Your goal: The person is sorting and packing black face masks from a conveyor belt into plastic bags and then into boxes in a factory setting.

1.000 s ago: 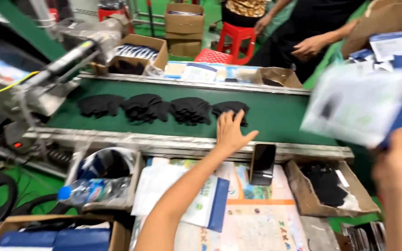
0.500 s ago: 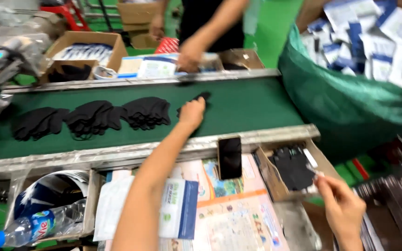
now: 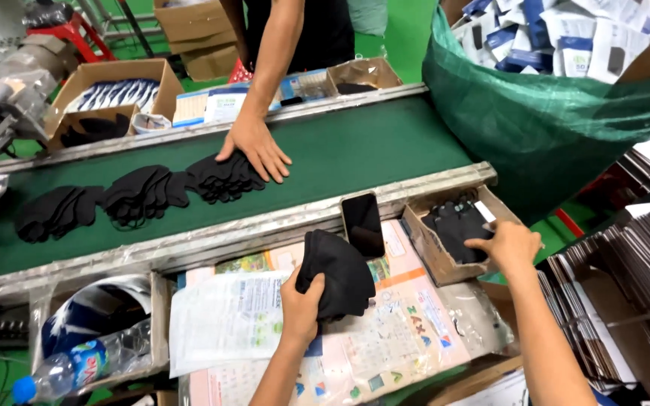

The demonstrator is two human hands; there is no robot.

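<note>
Left grip point(image 3: 300, 307) pinching a stack of black masks point(image 3: 338, 272), held above the paper-covered surface point(image 3: 385, 338) just beside the phone point(image 3: 362, 224). My right grip point(image 3: 507, 244) is curled into the cardboard box point(image 3: 432, 254), fingers on the black masks inside point(image 3: 454, 225). Across the green conveyor belt point(image 3: 370, 146), a co-worker's hand point(image 3: 256, 146) presses flat on another mask pile point(image 3: 220, 179).

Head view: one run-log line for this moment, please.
left hand: holds black mask stack | right hand: in cardboard box of black masks | co-worker's hand: on masks on green belt
</note>
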